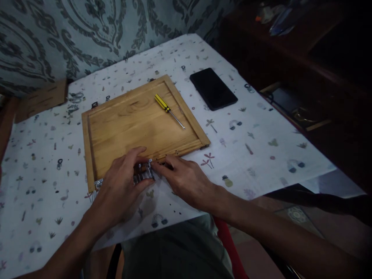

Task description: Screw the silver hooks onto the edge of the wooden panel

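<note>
A metal cabinet hinge point(147, 169) is gripped between the thumb and fingers of my left hand point(123, 178), at the near edge of a wooden cabinet door point(124, 120). My right hand point(186, 178) is closed, its fingertips pressed to the right end of that hinge; whether a small part is also pinched there, I cannot tell. A second hinge point(98, 183) sits at the door's near left corner, partly behind my left hand. Small dark holes show along the near edge of the door. On the panel lies a yellow-and-black screwdriver point(169, 110).
A black phone or tablet point(213, 89) lies right of the door on the patterned tablecloth point(250, 155). Cardboard point(43, 100) rests at the far left, near the wall. Small dark bits point(177, 212) are by the table's front edge. Dark furniture stands beyond the right side.
</note>
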`<state>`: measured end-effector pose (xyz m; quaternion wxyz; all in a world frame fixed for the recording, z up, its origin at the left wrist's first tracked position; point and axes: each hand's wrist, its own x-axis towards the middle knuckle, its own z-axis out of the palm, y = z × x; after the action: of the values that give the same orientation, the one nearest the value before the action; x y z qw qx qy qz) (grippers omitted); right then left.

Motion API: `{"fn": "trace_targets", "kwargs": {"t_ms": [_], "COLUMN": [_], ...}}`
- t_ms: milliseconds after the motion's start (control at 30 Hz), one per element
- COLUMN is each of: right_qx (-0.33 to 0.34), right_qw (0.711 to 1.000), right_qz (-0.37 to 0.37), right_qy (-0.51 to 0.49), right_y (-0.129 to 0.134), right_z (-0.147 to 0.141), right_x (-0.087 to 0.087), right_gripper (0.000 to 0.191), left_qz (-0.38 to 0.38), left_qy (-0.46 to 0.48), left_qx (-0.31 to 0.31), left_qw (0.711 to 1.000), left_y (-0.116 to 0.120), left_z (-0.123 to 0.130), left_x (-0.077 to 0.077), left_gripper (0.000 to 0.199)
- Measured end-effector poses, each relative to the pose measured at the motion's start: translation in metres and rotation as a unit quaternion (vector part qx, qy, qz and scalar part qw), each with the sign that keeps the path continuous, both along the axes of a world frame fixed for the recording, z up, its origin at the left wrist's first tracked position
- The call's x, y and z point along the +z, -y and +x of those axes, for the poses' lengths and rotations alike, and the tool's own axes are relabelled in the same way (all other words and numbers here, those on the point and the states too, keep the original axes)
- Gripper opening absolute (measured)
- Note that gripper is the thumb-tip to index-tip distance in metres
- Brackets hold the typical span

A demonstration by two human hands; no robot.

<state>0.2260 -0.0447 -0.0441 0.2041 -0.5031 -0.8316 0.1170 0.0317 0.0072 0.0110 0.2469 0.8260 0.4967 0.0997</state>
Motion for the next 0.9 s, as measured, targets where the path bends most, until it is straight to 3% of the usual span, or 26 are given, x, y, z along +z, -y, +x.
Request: {"fn": "trace_targets", "kwargs": {"t_ms": [300, 567, 900], "right_qx": [0.000, 0.005, 0.012], "right_qw": [1.000, 1.000, 1.000], "right_qz": [0.000, -0.016, 0.014], "right_qy": [-0.013, -0.007, -0.018], "right_y": [-0.0008, -0.0010, 0.0013], "right_z": [-0.0003, 0.0007, 0.0021], "right_x": [-0.0010, 0.0026, 0.0002], "right_gripper": [0.045, 0.044, 0.048], "left_qz": [-0.007, -0.019, -0.027], "left_qy": [-0.002, -0.002, 0.010], "left_qx": [-0.017, 0.013, 0.010], "left_qw": [1.000, 1.000, 1.000], "left_y": [-0.0030, -0.0017, -0.0018], "left_z": [-0.0009, 0.0024, 0.0007], "left_x": [0.0018, 0.0015, 0.0000], "left_gripper": [0.067, 0.067, 0.065]}}
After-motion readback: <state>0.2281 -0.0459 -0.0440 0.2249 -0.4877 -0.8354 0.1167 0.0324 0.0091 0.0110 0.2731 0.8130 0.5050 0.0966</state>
